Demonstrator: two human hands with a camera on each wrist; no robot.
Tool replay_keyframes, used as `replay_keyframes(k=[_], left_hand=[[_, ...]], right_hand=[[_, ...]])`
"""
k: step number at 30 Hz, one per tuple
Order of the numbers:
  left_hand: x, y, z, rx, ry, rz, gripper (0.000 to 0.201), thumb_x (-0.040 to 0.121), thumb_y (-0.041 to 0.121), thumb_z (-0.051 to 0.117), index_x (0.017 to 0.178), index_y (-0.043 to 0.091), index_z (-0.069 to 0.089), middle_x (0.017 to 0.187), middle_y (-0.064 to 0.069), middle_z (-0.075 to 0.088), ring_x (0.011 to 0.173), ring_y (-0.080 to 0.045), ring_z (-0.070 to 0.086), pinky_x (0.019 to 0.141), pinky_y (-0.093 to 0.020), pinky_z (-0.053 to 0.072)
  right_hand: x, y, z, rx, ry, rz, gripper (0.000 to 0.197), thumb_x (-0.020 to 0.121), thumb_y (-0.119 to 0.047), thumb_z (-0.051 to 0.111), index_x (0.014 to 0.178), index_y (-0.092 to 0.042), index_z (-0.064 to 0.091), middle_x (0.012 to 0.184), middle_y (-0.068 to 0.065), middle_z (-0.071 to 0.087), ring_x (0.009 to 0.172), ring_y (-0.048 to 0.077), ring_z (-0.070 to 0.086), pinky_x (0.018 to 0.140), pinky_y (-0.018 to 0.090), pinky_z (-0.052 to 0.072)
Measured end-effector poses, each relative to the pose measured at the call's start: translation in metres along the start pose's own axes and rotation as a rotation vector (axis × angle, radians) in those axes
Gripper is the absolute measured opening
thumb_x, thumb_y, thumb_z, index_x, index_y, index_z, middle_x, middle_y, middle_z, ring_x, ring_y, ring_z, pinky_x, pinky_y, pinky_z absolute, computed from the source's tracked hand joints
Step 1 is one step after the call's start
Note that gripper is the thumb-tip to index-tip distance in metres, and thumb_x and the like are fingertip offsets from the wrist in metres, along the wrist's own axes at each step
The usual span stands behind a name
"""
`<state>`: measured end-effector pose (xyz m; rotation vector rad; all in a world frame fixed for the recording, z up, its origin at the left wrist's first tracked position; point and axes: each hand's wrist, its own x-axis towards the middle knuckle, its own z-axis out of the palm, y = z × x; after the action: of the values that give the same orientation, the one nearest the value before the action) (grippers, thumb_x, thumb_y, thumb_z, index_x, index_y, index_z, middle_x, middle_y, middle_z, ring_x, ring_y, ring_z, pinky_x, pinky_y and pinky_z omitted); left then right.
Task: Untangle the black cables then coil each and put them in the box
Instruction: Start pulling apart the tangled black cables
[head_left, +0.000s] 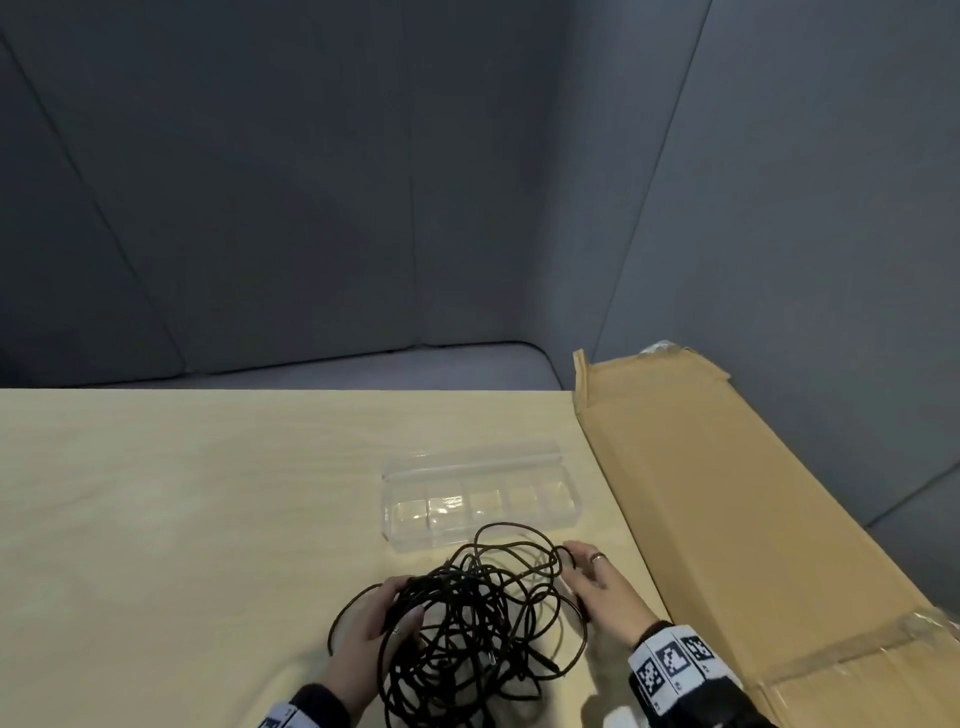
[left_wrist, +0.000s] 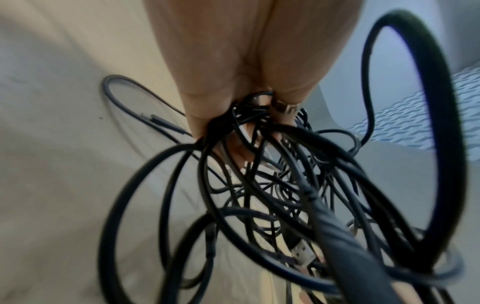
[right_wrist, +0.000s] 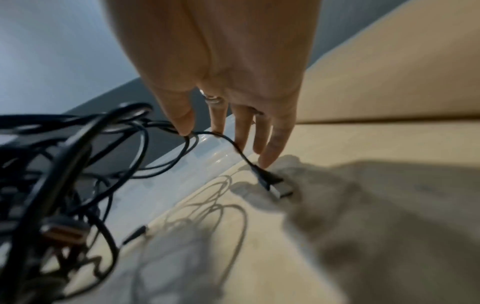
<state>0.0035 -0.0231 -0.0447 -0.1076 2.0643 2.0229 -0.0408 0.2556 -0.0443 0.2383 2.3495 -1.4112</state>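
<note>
Left hand (head_left: 372, 621) fingers buried, curled in the black cables (head_left: 470, 623) (count indistinct); right hand (head_left: 597, 581) fingers straight, slightly spread beside them.

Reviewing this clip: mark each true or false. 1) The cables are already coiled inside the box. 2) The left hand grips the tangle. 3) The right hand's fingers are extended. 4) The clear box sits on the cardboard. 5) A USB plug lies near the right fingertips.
1) False: the black cables lie tangled on the table, outside the clear box.
2) True: the left hand holds a bunch of strands.
3) True: the right hand is open at the tangle's edge.
4) False: it sits on the table, beside the cardboard.
5) True: USB plug.
</note>
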Motion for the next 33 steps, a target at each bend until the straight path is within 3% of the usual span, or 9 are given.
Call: replay_keyframes(k=[2,6,11,16,22,25,27,29,33], left_hand=[[0.002,0.002,-0.003,-0.034,0.005,0.002,0.026,0.076,0.025,0.059,0.101,0.018,0.064,0.064,-0.002,0.051,0.063,-0.015,0.05,0.063,-0.03,0.047],[0.002,0.006,-0.005,-0.124,0.008,-0.034,0.021,0.077,0.024,0.058,0.096,0.022,0.064,0.067,-0.002,0.047,0.066,-0.019,0.046,0.065,-0.031,0.043],[0.01,0.003,-0.008,-0.034,0.008,-0.016,0.017,0.081,0.016,0.064,0.098,0.02,0.063,0.078,-0.007,0.064,0.069,-0.015,0.058,0.064,-0.024,0.049],[0.013,0.004,-0.008,0.012,-0.039,-0.058,0.02,0.081,0.005,0.064,0.096,0.018,0.066,0.092,-0.008,0.071,0.087,-0.018,0.065,0.073,-0.023,0.053],[0.016,0.03,-0.003,0.742,0.089,-0.088,0.034,0.083,0.017,0.048,0.098,0.048,0.054,0.107,0.006,0.049,0.106,-0.015,0.044,0.097,-0.036,0.037],[0.005,0.065,0.031,0.788,0.264,0.323,0.016,0.079,0.034,0.045,0.093,0.033,0.053,0.094,0.019,0.048,0.089,-0.003,0.044,0.08,-0.033,0.036],[-0.003,0.074,0.064,0.927,0.057,0.417,0.03,0.079,0.05,0.037,0.087,0.03,0.057,0.085,0.02,0.053,0.084,-0.003,0.052,0.078,-0.03,0.034],[-0.005,0.065,0.093,1.257,-0.165,0.283,0.043,0.082,0.057,0.035,0.106,0.028,0.054,0.101,0.011,0.059,0.101,-0.012,0.052,0.09,-0.033,0.03],[0.007,0.048,0.114,1.529,-0.216,0.144,0.038,0.091,0.031,0.043,0.124,0.014,0.042,0.129,-0.01,0.049,0.122,-0.028,0.042,0.101,-0.042,0.022]], right_hand=[[0.0,-0.009,-0.003,0.155,0.024,0.019,0.011,0.097,-0.018,0.046,0.105,-0.016,0.053,0.104,0.003,0.061,0.095,0.02,0.054,0.077,0.023,0.045],[-0.005,-0.023,-0.013,0.391,-0.016,-0.025,0.009,0.095,-0.007,0.047,0.092,-0.003,0.055,0.072,0.007,0.059,0.063,0.015,0.058,0.062,0.027,0.052],[-0.011,-0.037,-0.018,0.488,0.008,-0.094,0.006,0.09,-0.008,0.056,0.087,-0.003,0.059,0.063,0.007,0.061,0.046,0.012,0.049,0.044,0.024,0.043],[-0.014,-0.036,-0.014,0.462,0.043,-0.058,0.008,0.092,-0.013,0.055,0.088,-0.007,0.059,0.081,0.008,0.063,0.057,0.007,0.06,0.035,0.018,0.033],[-0.011,-0.026,-0.017,0.406,0.035,-0.008,0.009,0.094,-0.013,0.052,0.089,-0.007,0.057,0.086,0.007,0.069,0.064,0.011,0.066,0.037,0.017,0.031],[-0.011,-0.03,-0.016,0.39,0.03,-0.013,0.007,0.094,-0.012,0.053,0.089,-0.007,0.054,0.077,0.004,0.072,0.058,0.01,0.062,0.038,0.016,0.031],[-0.012,-0.034,-0.016,0.391,0.014,-0.027,0.007,0.094,-0.012,0.052,0.088,-0.008,0.052,0.075,0.005,0.07,0.055,0.01,0.058,0.037,0.015,0.029],[-0.014,-0.037,-0.015,0.389,-0.007,-0.042,0.009,0.094,-0.013,0.053,0.087,-0.009,0.051,0.071,0.005,0.067,0.052,0.011,0.055,0.037,0.016,0.026],[-0.019,-0.039,-0.015,0.367,-0.039,-0.071,0.008,0.093,-0.015,0.055,0.086,-0.011,0.052,0.065,0.006,0.061,0.046,0.013,0.049,0.037,0.017,0.024]])
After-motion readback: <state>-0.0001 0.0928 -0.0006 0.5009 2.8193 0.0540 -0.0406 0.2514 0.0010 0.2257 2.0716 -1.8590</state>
